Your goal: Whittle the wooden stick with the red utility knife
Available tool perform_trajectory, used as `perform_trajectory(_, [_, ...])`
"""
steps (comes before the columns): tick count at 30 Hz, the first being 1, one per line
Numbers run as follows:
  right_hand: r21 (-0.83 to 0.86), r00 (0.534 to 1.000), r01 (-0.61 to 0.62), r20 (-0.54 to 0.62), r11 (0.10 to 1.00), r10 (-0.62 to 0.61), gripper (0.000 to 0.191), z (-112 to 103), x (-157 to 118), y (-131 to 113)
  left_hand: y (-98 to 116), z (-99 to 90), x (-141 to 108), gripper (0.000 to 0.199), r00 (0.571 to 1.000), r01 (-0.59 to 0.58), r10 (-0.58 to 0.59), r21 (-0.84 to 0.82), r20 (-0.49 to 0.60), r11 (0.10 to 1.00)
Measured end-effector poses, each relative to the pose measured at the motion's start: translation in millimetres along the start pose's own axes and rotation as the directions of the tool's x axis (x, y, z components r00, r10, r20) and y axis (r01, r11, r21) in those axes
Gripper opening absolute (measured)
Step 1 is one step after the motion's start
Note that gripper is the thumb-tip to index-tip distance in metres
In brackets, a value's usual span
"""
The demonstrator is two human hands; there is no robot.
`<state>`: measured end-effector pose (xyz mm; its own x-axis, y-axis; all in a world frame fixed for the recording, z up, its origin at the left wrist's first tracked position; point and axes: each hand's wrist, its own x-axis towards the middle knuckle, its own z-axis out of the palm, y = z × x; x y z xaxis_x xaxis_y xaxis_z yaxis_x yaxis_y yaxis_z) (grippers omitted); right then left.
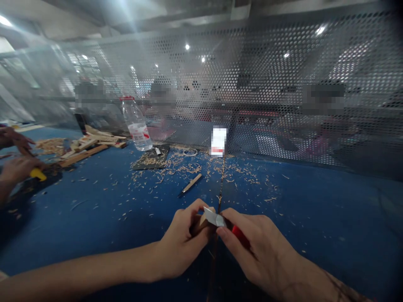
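Low in the middle of the view, my left hand point(185, 239) is closed around a small block of wood point(204, 222), most of it hidden by the fingers. My right hand point(255, 239) grips a utility knife point(242, 235) with a red handle. Its wide metal blade point(211, 215) lies across the block's near face, its tip toward the left fingers. Beyond the hands, a slim carving tool point(190, 185) with a light wooden handle and dark tip rests on the blue tabletop point(315, 201).
Wood shavings point(245, 171) litter the table. Further back stand a clear plastic bottle point(138, 130), a dark flat board point(151, 158) and a pile of wood strips point(91, 142). A perforated metal screen point(267, 84) closes the far side. At left, another person's hands point(19, 163) hold a yellow-handled tool point(38, 174).
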<state>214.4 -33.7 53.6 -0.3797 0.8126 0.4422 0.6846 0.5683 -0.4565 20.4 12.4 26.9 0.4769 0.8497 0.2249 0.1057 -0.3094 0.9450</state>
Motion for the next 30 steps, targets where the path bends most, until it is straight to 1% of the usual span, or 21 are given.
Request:
perform_trajectory(3, [0.021,0.999,0.032,-0.021,0.999,-0.031,0.029,1.3,0.3,0.1,4.5,-0.1,-1.9,0.02,1.0,-0.005,0.003,0.093,0.017,0.996])
perform_trajectory(6, [0.019,0.999,0.029,-0.029,0.999,-0.028,0.029,1.2,1.4,1.2,8.4,0.1,-4.4,0.023,1.0,-0.019,0.023,0.213,-0.018,0.977])
perform_trajectory(9, [-0.019,0.999,0.037,-0.017,0.999,-0.037,0.029,-0.6,2.1,3.6,9.7,-0.4,-6.4,0.027,0.998,-0.037,0.055,0.332,-0.045,0.942])
perform_trajectory(11, [-0.057,0.998,0.062,-0.019,0.996,-0.064,0.03,-2.0,2.2,6.2,10.0,-1.8,-6.4,0.03,0.998,-0.047,0.057,0.376,-0.016,0.925])
perform_trajectory(15, [-0.163,0.991,0.104,-0.071,0.981,-0.117,0.034,-3.4,2.9,12.9,10.9,-5.7,-4.1,0.033,0.997,-0.044,0.021,0.337,0.069,0.941])
perform_trajectory(17, [-0.191,0.986,0.128,-0.079,0.973,-0.145,0.033,-3.4,3.6,16.7,10.8,-6.8,-3.2,0.033,0.996,-0.058,0.033,0.305,0.086,0.951])
perform_trajectory(19, [-0.183,0.983,0.154,-0.066,0.971,-0.169,0.032,-3.3,4.4,20.0,10.6,-7.0,-3.0,0.033,0.993,-0.084,0.058,0.274,0.101,0.958])
perform_trajectory(22, [-0.184,0.98,0.176,-0.056,0.967,-0.189,0.032,-3.2,5.2,22.1,10.2,-6.5,-2.8,0.033,0.993,-0.091,0.066,0.275,0.1,0.957])
perform_trajectory(25, [-0.211,0.98,0.182,-0.046,0.961,-0.195,0.031,-3.1,5.1,19.8,9.2,-6.1,-2.9,0.032,0.996,-0.077,0.056,0.331,0.071,0.94])
perform_trajectory(27, [-0.212,0.986,0.156,-0.028,0.965,-0.165,0.03,-3.4,5.3,20.2,8.2,-6.1,-4.7,0.032,0.997,-0.066,0.05,0.369,0.054,0.927])
perform_trajectory(30, [-0.191,0.998,0.042,-0.038,0.981,-0.05,0.03,-6.9,8.5,33.3,6.8,-6.3,-12.1,0.033,0.999,-0.05,0.043,0.43,0.028,0.902])
